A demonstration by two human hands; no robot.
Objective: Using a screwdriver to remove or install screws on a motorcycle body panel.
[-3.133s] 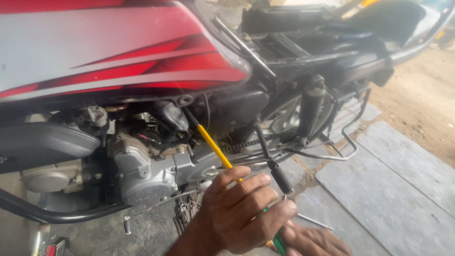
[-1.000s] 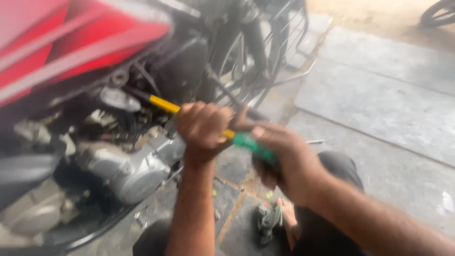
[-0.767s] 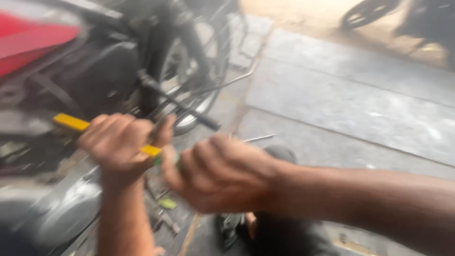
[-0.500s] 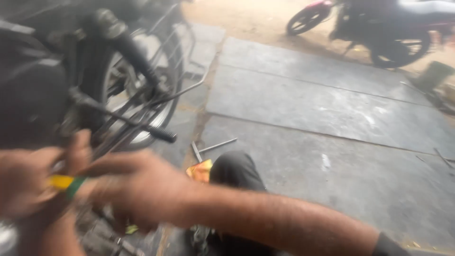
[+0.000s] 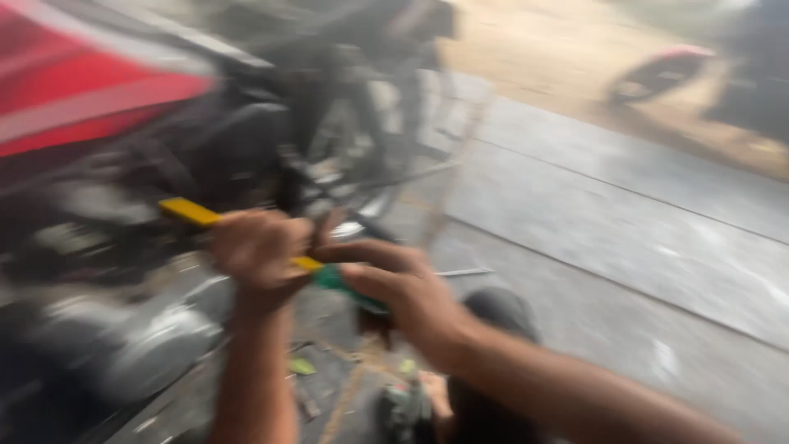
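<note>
Beside the motorcycle (image 5: 123, 164), the left hand (image 5: 259, 251) clamps the yellow shaft (image 5: 191, 213), right hand (image 5: 403, 288) clamping its green handle (image 5: 341, 284).

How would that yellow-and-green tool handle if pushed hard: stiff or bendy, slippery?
The tool looks straight along its yellow shaft, so probably stiff. The left hand and right hand both wrap it, suggesting a secure grip, though blur hides its surface.

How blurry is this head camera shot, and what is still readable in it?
Head view: heavy motion blur across the whole frame, daylight soft, no harsh glare. The red motorcycle smears into streaks; the yellow and green tool is readable by colour only; the left hand and right hand grip it, edges soft. The distant bike is unresolvable.
</note>
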